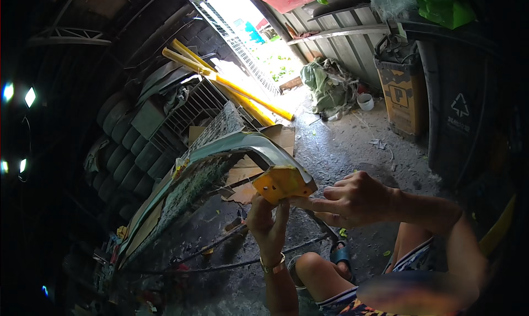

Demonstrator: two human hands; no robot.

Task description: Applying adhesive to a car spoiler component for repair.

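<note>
A yellow piece (282,184) with small dark holes sits at the near end of a long, pale curved panel that looks like a car bumper (250,141). I cannot tell whether the two are joined. From below, my left hand (267,221) closes on the yellow piece, with the thumb upright at its lower edge. My right hand (344,199) comes in from the right. Its foremost finger is stretched out to the yellow piece's lower right edge, while another finger bends above it. Nothing shows plainly in the right hand.
Flattened cardboard (242,175) lies under the panel. Yellow poles (242,90) lean beyond it, near stacked tyres (117,131) on the left. A green bundle (319,87) and a white bucket (365,101) stand by the doorway. Two bins, yellow (399,101) and dark (457,134), stand right.
</note>
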